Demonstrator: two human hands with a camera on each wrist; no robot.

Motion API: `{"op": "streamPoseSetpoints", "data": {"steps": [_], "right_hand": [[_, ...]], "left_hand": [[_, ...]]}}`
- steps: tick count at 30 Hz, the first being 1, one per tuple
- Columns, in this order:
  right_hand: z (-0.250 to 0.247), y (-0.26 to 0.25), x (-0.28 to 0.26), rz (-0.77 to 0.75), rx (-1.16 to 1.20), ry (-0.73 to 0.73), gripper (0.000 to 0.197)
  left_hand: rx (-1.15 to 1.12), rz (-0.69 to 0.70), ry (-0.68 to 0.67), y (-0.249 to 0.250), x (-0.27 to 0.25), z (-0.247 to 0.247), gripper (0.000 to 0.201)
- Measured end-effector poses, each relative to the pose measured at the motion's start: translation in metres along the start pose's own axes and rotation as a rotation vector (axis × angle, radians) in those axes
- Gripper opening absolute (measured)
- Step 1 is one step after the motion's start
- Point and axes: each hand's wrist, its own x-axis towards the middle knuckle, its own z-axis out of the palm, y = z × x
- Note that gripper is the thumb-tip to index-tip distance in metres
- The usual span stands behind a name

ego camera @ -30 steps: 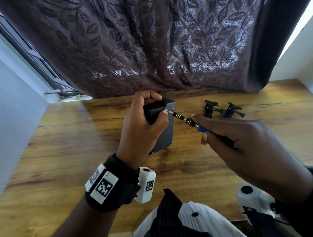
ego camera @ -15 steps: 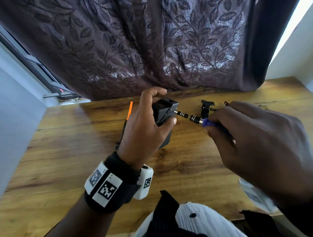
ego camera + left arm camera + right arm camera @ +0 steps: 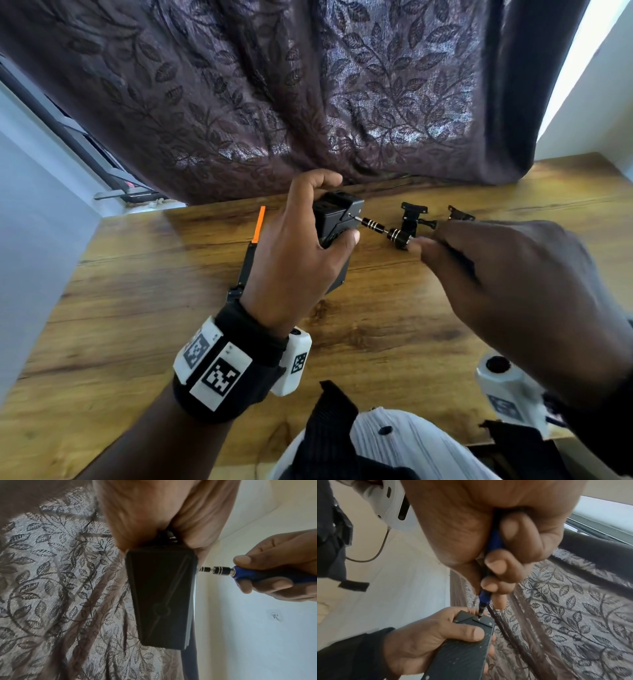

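My left hand grips a black box-shaped device above the wooden table, thumb on its near face. The device fills the left wrist view, and the device shows again in the right wrist view with the left hand wrapped round it. My right hand holds a blue-handled screwdriver, its silver and black shaft pointing left. The bit tip sits on a screw at the device's upper edge. Fingers of the right hand curl round the handle.
Two small black clamp-like parts lie on the table behind the right hand. An orange and black strip lies left of the left hand. A dark leaf-patterned curtain hangs right behind the table.
The left hand lifted and tilted the device so its end faces right. The right hand shifted along with the screwdriver, and the bit stays at the device's upper edge.
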Motion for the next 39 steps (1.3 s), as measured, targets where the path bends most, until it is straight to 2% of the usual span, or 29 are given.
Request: {"op": "streamPoseSetpoints", "data": {"steps": [5, 8, 12, 16, 20, 23, 32, 34, 39], "right_hand": [[-0.002, 0.011, 0.001, 0.031, 0.048, -0.055, 0.030], [-0.007, 0.016, 0.000, 0.036, 0.030, -0.008, 0.023], [-0.010, 0.024, 0.001, 0.078, 0.101, -0.059, 0.035], [-0.011, 0.029, 0.005, 0.092, 0.117, -0.094, 0.029], [-0.013, 0.034, 0.006, 0.071, 0.049, -0.030, 0.024], [-0.010, 0.036, 0.005, 0.091, 0.103, -0.022, 0.028], [-0.003, 0.037, 0.008, 0.131, 0.162, -0.128, 0.046], [-0.002, 0.039, 0.010, 0.168, 0.232, -0.158, 0.046], [0.004, 0.039, 0.010, 0.297, 0.596, -0.278, 0.035]], "left_hand": [[0.024, -0.002, -0.007, 0.006, 0.003, 0.006, 0.055], [0.050, 0.021, -0.004, 0.010, 0.003, 0.010, 0.046], [0.088, 0.047, -0.021, 0.015, 0.006, 0.015, 0.040], [0.091, 0.035, -0.028, 0.015, 0.008, 0.021, 0.040], [0.084, 0.042, -0.017, 0.017, 0.007, 0.027, 0.040], [0.096, 0.047, -0.011, 0.017, 0.007, 0.027, 0.040], [0.164, 0.072, -0.005, 0.011, 0.002, 0.023, 0.042], [0.170, 0.088, -0.003, 0.009, 0.002, 0.021, 0.042], [0.206, 0.112, -0.013, 0.003, -0.003, 0.018, 0.044]]}}
